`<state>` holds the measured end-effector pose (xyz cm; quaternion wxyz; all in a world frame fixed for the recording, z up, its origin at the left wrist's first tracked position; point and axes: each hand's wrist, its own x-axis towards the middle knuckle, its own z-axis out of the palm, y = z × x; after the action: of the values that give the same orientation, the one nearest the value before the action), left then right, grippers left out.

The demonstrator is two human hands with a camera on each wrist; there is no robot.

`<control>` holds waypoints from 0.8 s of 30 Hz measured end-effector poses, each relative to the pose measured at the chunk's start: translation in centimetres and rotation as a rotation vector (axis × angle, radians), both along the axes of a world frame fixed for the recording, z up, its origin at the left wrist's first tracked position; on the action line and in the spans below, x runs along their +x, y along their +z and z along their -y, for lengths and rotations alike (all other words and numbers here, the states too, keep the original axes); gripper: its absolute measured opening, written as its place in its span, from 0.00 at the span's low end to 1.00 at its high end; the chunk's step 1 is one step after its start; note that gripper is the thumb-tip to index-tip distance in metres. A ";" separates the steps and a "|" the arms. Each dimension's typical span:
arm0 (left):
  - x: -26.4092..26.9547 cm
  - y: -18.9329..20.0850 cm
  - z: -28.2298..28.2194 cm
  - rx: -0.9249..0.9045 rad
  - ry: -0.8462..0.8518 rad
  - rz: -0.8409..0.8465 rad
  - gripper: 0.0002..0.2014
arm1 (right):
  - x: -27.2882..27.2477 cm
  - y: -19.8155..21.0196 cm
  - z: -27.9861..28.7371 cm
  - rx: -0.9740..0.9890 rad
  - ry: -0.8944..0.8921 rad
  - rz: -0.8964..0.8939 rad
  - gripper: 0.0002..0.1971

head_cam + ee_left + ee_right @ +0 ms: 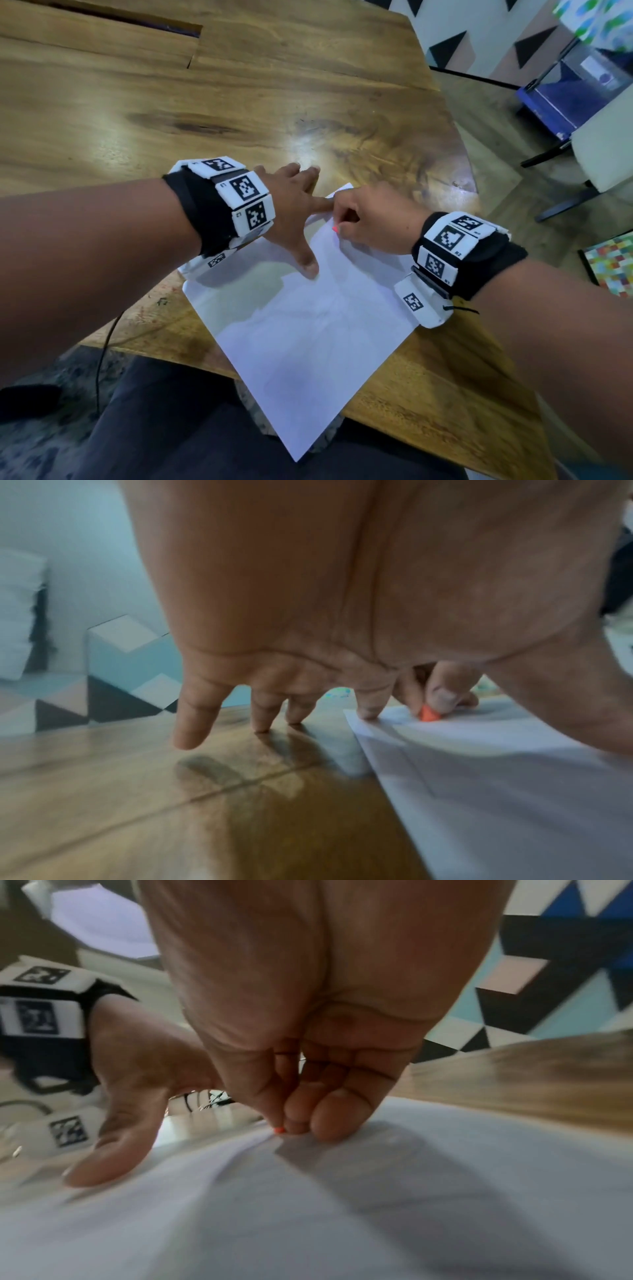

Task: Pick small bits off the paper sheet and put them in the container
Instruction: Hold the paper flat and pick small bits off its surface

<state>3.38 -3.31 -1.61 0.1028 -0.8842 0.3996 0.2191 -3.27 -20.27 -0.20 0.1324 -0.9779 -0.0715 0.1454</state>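
A white paper sheet lies on the wooden table, one corner hanging over the near edge. My left hand is spread flat, thumb and forefinger pressing the sheet's far end, the other fingers on the wood. My right hand pinches a small orange bit against the paper near that far corner. The left wrist view shows the orange bit between thumb and fingertip on the paper sheet. In the right wrist view only a sliver of the orange bit shows. No container is in view.
The table's right edge runs close to the paper's far corner. Beyond it stand a chair base and a colourful checked board on the floor. A dark cable hangs off the near table edge at left.
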 end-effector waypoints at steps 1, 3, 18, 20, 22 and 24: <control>-0.1 -0.2 -0.1 0.008 -0.004 0.010 0.59 | -0.5 0.1 0.0 -0.011 0.048 -0.015 0.02; -0.1 -0.5 -0.1 0.025 -0.010 0.032 0.65 | -1.8 0.6 0.1 -0.007 0.123 -0.082 0.02; 0.4 -0.4 0.5 0.015 -0.203 0.035 0.67 | -3.0 0.3 0.6 -0.006 0.171 -0.107 0.03; 0.5 -0.6 0.8 0.030 -0.217 0.028 0.65 | -4.3 0.3 0.4 -0.002 0.244 -0.186 0.03; 0.5 -0.6 1.0 0.053 -0.217 0.022 0.63 | -4.6 0.2 0.3 -0.012 0.257 -0.187 0.03; 0.3 -0.4 1.2 0.071 -0.203 0.011 0.62 | -3.9 0.1 0.5 -0.015 0.180 -0.126 0.02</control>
<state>3.65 -4.46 -2.00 0.1579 -0.8362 0.4785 0.2166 -7.13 -20.74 -0.15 0.1158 -0.9573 -0.1495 0.2186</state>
